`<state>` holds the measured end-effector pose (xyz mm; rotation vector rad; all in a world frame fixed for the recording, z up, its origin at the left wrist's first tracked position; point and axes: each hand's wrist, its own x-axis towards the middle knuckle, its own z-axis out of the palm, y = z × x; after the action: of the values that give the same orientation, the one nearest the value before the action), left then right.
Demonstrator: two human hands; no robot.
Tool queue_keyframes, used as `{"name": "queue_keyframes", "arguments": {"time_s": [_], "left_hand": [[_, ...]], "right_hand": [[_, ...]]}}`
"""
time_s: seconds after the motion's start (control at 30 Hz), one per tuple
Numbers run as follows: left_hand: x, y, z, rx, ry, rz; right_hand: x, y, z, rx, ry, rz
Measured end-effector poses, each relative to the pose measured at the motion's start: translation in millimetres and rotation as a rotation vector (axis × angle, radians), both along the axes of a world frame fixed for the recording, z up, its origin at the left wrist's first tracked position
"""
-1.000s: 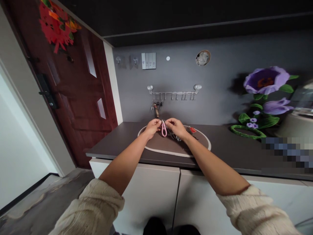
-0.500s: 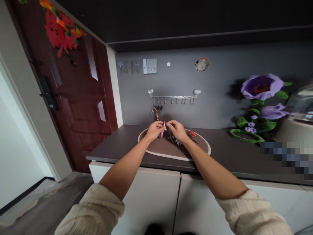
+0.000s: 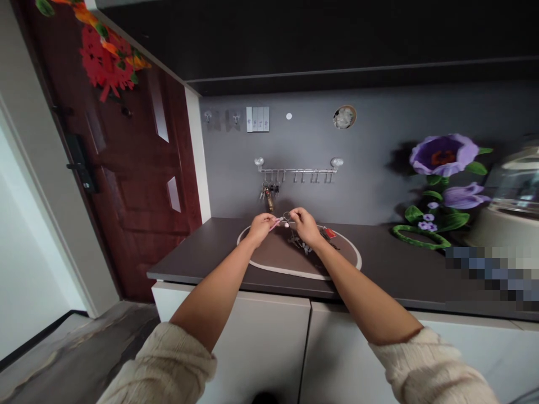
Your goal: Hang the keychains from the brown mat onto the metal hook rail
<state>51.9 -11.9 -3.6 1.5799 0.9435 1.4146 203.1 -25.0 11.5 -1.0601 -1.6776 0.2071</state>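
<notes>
Both my hands meet above an oval brown mat (image 3: 269,262) on a dark countertop (image 3: 202,249). My left hand (image 3: 261,226) is closed in a pinch on a pink strap (image 3: 275,223), most of it hidden in the fingers. My right hand (image 3: 304,224) is pinched on a small metal key ring (image 3: 286,216) joined to that strap. Under my right wrist, a loose bunch of keys (image 3: 297,242) and a red tag (image 3: 329,232) lie on the mat. Both forearms are bare, with cream knitted sleeves pushed up.
A chrome hook rail (image 3: 298,168) on the grey wall carries one bunch of keys (image 3: 268,191) at its left end. A purple flower decoration (image 3: 442,185) stands at the right. A dark red door (image 3: 126,151) is at the left. White cabinet doors (image 3: 269,342) sit below the counter.
The pink strap hung as a visible loop between my hands; now it is mostly gathered into my left hand, and the ring is held up between the fingertips. The view has tilted slightly downward.
</notes>
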Motion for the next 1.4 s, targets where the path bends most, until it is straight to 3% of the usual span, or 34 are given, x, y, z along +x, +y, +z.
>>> {"name": "queue_keyframes", "arguments": {"time_s": [0.2, 0.37, 0.53, 0.8, 1.03, 1.4], "left_hand": [[1, 1, -4.0, 0.040, 0.093, -0.056], [0, 6, -5.4, 0.163, 0.093, 0.114], [-1, 11, -10.7, 0.275, 0.235, 0.269], [-2, 16, -13.5, 0.287, 0.353, 0.402], [-3, 22, -17.0, 0.254, 0.399, 0.401], [-1, 27, -20.1, 0.241, 0.388, 0.373]], "right_hand": [[-3, 4, 0.9, -0.051, 0.199, 0.072], [-7, 9, 6.8, -0.094, 0.294, 0.142], [-9, 24, 17.4, -0.055, 0.320, 0.152], [-8, 61, 46.5, 0.010, 0.268, 0.023], [-12, 82, 73.0, 0.044, 0.224, -0.091], [-16, 108, 83.9, 0.056, 0.150, -0.322]]}}
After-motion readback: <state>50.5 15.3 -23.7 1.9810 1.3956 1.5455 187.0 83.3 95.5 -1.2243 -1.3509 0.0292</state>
